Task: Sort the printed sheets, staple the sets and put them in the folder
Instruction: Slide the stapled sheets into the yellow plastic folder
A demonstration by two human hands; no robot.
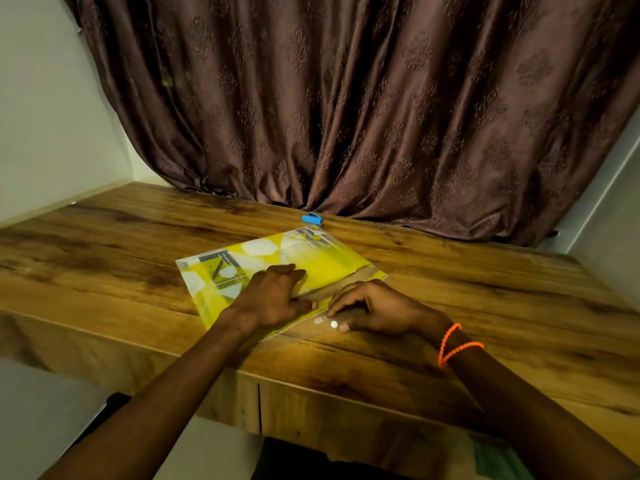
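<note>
While both hands press its flap, yellow sheets [322,265] fill the folder [349,299].

Two bare forearms, no sleeves in view. Left hand [273,296] and wrist without rings, watch or band. On the right wrist, just behind the right hand [377,310], an orange beaded bracelet [453,344] wound in two loops, the beads small, round and bright, the loops lying a little apart and crossing near the lower edge of the wrist. Short, plain fingernails on the right hand, pale at the tips. No gloves on either hand.
</note>
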